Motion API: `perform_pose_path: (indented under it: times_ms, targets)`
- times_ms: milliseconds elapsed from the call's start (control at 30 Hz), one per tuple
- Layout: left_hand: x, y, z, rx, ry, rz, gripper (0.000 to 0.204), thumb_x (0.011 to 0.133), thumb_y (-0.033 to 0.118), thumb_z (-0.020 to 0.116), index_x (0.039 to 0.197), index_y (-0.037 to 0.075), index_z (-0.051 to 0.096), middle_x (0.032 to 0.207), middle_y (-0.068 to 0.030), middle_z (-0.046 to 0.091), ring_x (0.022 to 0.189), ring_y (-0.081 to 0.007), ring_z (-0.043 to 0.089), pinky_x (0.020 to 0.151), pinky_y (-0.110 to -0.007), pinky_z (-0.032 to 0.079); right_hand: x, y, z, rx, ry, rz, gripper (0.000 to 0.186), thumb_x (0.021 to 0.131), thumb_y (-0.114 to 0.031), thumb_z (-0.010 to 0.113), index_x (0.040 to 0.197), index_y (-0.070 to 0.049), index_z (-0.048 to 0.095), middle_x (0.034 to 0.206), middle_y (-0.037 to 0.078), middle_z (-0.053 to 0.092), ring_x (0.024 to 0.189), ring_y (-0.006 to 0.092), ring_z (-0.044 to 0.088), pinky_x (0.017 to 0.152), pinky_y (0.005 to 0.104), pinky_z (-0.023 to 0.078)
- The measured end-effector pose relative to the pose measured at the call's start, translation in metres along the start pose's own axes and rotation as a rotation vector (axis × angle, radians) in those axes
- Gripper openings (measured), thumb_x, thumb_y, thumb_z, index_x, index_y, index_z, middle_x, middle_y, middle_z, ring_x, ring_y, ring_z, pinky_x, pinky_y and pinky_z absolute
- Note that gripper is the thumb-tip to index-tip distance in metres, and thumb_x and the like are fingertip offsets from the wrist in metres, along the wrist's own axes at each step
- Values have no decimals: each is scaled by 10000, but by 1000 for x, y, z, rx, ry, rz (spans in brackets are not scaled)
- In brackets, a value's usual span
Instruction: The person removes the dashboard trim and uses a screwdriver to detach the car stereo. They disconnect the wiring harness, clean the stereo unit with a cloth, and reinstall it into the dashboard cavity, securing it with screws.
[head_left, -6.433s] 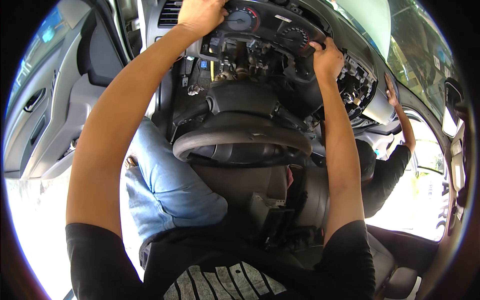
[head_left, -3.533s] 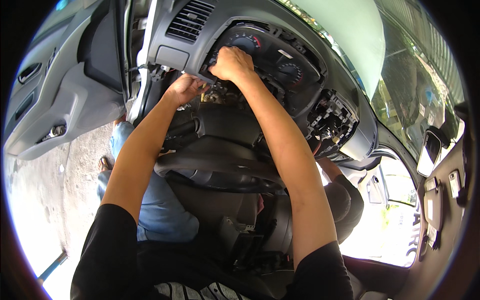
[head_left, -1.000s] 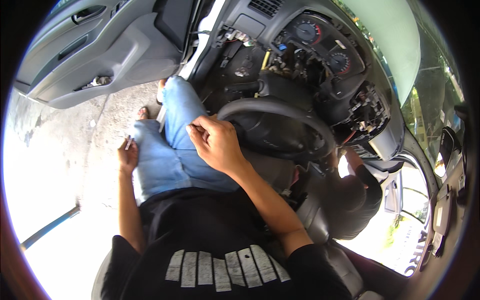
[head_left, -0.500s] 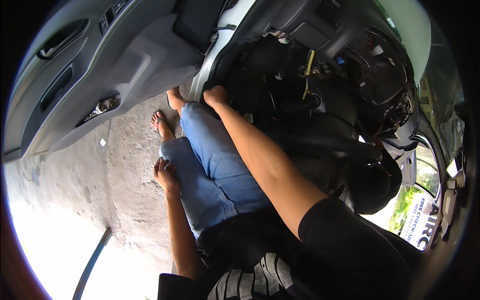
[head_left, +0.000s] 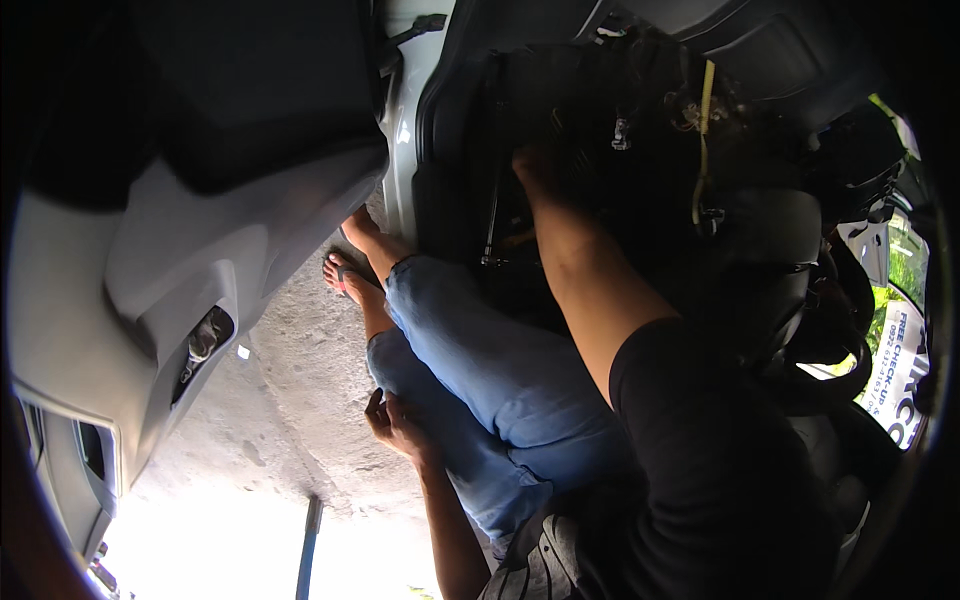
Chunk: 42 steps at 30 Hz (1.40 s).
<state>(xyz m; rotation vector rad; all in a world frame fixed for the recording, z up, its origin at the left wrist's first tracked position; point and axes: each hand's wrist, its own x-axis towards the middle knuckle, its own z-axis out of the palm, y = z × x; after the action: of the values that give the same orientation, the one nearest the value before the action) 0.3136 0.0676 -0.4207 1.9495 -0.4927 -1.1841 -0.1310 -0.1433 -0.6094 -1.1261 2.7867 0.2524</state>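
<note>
Dim footwell (head_left: 520, 200): right hand (head_left: 540, 165) among dangling wires (head_left: 705, 130).

Place: you sit in the driver's seat of a car parked outdoors, its door swung open.
Door: the grey door panel (head_left: 150, 280) fills your left.
Ground: rough concrete ground (head_left: 290, 400) lies below the sill in bright daylight.
Dash: loose wiring (head_left: 700, 130) hangs under the stripped dashboard.
Wheel: the steering wheel (head_left: 830, 340) sits at your right.

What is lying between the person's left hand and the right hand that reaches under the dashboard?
In the head view, the legs in blue jeans lie between the left hand and the right hand.
</note>
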Motion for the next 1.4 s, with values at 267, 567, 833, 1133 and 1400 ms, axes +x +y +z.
perform_pose_path:
  times_ms: [267,567,833,1133,1400]
  targets:
    - [-2,12,19,195,21,-4,326,983,241,664,1175,-20,637,823,-79,620,709,-149,569,652,-296,463,87,34,7,8,-11,21,444,968,-425,568,1256,-106,678,1307,168,654,1256,337,613,1090,483,473]
    - [-5,16,31,361,54,62,380,975,326,671,1127,-22,648,952,-143,655,850,-232,618,741,-393,510,129,41,4,21,-40,-69,536,977,-463,553,1383,-116,601,1430,176,579,1352,339,538,1144,489,424]
    - [-9,20,38,341,62,110,347,973,288,674,1118,-26,647,942,-147,653,838,-235,618,735,-391,513,103,22,-1,46,-42,-143,586,989,-482,536,1452,-124,553,1492,179,538,1389,344,512,1163,498,408]
    - [-11,24,33,268,62,103,352,970,276,685,1126,-38,652,950,-154,661,817,-229,636,689,-370,525,17,34,27,9,-86,-71,594,1005,-489,511,1481,-134,524,1509,180,521,1375,352,527,1151,512,419]
    - [-9,26,32,337,80,83,364,971,288,686,1145,-30,654,964,-158,682,821,-249,664,690,-390,551,-11,41,44,-27,-100,-58,601,1019,-495,490,1506,-143,498,1524,181,507,1363,360,541,1140,525,429]
